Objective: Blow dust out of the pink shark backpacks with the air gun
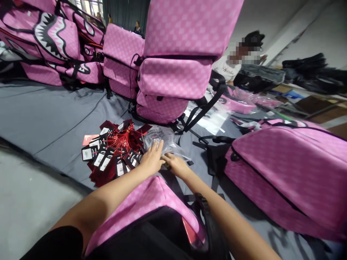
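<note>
My left hand [152, 157] lies on a crumpled clear plastic bag [173, 141], its fingers stretched forward over the plastic. Close beside it, my right hand [175, 165] has its fingers curled at the bag's near edge. A small yellowish-green bit shows under those fingers; what they hold is mostly hidden. Just left of my hands is a fanned pile of black and dark red hang tags [105, 157] with white labels and red strings. Below my forearms stands a pink checked backpack [141, 196] with its black side towards me and a red card-like piece [189, 231] at its edge.
Pink backpacks [176, 77] are stacked beyond my hands, with shark-mouth ones [54, 36] at the far left. Another pink backpack [287, 173] lies to the right, its black straps on the grey cloth [54, 108]. A person [227, 68] is behind, near plastic-wrapped pink bags [238, 101].
</note>
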Demonstrator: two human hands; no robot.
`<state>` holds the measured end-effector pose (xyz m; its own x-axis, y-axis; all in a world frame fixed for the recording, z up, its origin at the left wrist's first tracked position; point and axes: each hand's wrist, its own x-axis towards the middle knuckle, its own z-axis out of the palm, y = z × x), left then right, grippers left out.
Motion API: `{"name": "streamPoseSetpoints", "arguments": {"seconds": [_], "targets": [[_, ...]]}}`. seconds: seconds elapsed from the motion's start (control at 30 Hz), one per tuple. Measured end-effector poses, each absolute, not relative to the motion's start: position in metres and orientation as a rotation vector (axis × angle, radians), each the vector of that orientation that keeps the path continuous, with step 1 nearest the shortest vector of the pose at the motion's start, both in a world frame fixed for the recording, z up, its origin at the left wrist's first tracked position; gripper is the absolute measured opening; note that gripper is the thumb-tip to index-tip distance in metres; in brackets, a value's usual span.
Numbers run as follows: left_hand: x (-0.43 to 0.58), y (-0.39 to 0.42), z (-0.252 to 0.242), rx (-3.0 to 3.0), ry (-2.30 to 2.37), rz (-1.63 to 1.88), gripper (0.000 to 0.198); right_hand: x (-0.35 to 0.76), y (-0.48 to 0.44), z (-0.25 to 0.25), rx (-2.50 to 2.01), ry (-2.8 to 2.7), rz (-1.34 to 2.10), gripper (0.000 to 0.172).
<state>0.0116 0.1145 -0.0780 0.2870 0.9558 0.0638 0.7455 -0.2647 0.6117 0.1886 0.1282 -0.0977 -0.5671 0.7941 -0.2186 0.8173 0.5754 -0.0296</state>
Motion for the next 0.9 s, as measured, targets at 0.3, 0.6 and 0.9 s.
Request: {"name": "streamPoseSetpoints", "arguments": {"seconds": [0.3,0.6,0.9], "targets": [[-0.010,0.106,-0.085,2.074,1.371,0.550,0.037,0.188,0.134,-0.129,1.456,2.845,-0.275,0.050],[-0.159,-0.035,-0.127,1.469,1.012,0.471,0.097,0.350,-0.142,-0.096,3.421,1.565,-0.889,0.041],[-0.109,-0.069,-0.073,1.894,1.216,0.314,0.069,0.245,-0.352,-0.188,3.747,0.487,-1.400,0.082]]}}
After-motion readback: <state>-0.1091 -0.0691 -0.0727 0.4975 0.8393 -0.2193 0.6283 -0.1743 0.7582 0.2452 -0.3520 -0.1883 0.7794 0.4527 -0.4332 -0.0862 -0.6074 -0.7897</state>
